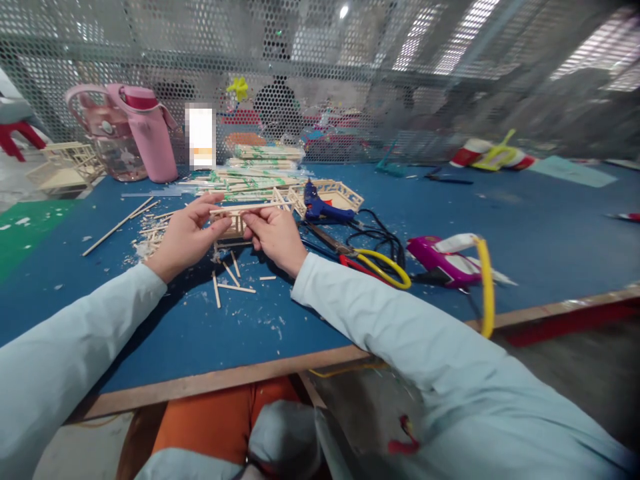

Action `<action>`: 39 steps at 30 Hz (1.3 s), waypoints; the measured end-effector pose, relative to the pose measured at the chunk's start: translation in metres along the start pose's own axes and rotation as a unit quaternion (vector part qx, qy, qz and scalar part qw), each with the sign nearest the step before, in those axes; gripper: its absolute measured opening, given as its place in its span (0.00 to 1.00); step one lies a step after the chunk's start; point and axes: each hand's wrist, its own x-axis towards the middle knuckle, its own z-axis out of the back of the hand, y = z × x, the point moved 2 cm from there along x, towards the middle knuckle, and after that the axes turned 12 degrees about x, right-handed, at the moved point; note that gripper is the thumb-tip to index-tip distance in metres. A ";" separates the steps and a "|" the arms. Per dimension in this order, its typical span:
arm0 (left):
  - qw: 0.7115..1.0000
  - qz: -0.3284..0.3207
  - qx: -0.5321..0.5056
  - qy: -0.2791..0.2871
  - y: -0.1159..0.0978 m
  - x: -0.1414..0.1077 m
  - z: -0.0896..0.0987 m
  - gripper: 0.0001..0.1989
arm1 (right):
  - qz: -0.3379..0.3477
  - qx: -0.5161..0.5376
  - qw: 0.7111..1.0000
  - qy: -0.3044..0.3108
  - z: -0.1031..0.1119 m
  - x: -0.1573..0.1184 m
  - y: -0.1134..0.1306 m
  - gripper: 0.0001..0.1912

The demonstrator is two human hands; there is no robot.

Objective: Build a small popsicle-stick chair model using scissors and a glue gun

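Over the middle of the blue table, my left hand [187,233] and my right hand [277,239] are close together, fingers closed on a small framework of thin wooden sticks [235,228]. A long pale stick [253,209] runs along its top, between the two hands. My fingers cover part of the framework. Several loose sticks [235,288] lie on the table just below it. Behind my right hand sits a larger stick model [337,195], partly hidden by a blue glue gun [320,207].
Scissors with yellow and red handles [383,267] and a purple glue gun [445,261] lie to the right, beside black cable [387,233]. Bundled sticks [265,163] are stacked at the back. A pink bottle [150,137] stands at back left, before a perforated metal screen [330,53].
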 end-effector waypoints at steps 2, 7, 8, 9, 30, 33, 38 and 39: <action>1.000 -0.010 0.023 -0.001 0.000 0.000 0.000 0.11 | 0.000 0.000 1.000 0.006 0.002 0.001 0.001 0.08; 0.995 -0.044 0.088 -0.007 -0.003 -0.003 0.001 0.10 | -0.003 -0.003 1.000 0.014 0.002 0.000 -0.001 0.08; 0.995 -0.044 0.094 -0.009 -0.004 -0.003 0.002 0.10 | -0.004 -0.003 1.000 0.015 0.001 0.000 -0.001 0.08; 0.994 -0.044 0.098 -0.011 -0.004 -0.004 0.002 0.10 | -0.005 -0.004 1.000 0.016 0.000 0.000 -0.001 0.07; 0.996 -0.031 -0.012 0.088 0.038 0.008 -0.005 0.51 | -0.061 -0.697 0.713 0.053 0.085 -0.080 0.061 0.14; 0.990 -0.031 -0.074 0.115 0.044 0.012 -0.008 0.53 | -0.109 -0.767 0.630 0.059 0.119 -0.094 0.066 0.15; 0.999 0.003 -0.038 0.032 0.035 0.007 -0.008 0.52 | -0.111 -0.722 0.679 0.069 0.140 -0.096 0.059 0.31; 1.000 0.003 -0.024 0.001 0.031 0.005 -0.007 0.50 | -0.114 -0.714 0.689 0.059 0.140 -0.095 0.059 0.34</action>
